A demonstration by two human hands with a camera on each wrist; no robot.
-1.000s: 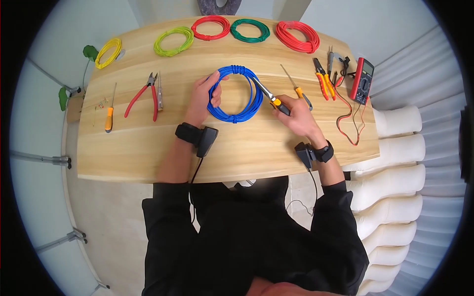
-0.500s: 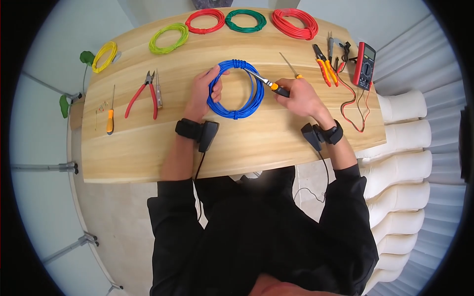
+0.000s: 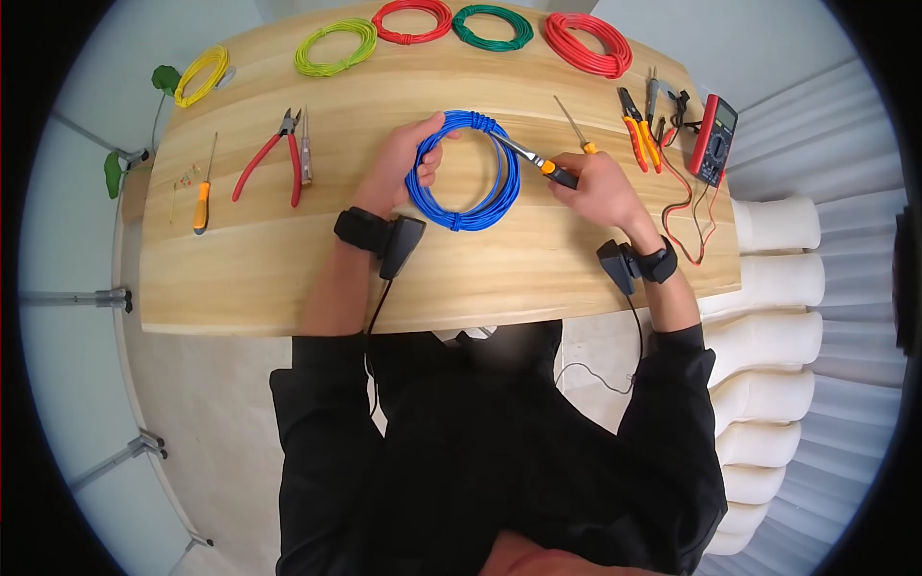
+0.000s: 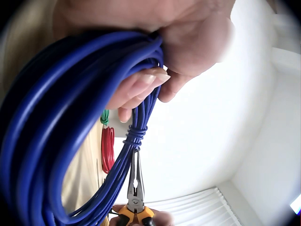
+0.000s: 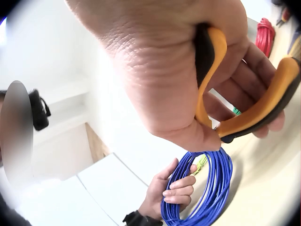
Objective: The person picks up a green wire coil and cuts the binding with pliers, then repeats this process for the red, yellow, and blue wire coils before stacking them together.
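Note:
My left hand grips the left side of a coil of blue wire, thumb on one side and fingers curled through the ring. The coil is held up over the table, bound by wire wraps at its top and another wrap at the bottom. In my right hand are long-nose pliers with yellow-and-black handles. Their narrow tips point at the coil's upper wraps, right at the edge of the binding in the left wrist view. The right wrist view shows the handles spread apart within the right hand.
Along the back lie yellow, lime, red, green and thicker red wire coils. Red-handled cutters, a tester and a screwdriver are left; orange-handled pliers and a multimeter right.
My right hand has moved slightly away from me and outward, bringing the plier tips up to the coil's top wraps. The left hand keeps its hold, and the head view has shifted a little.

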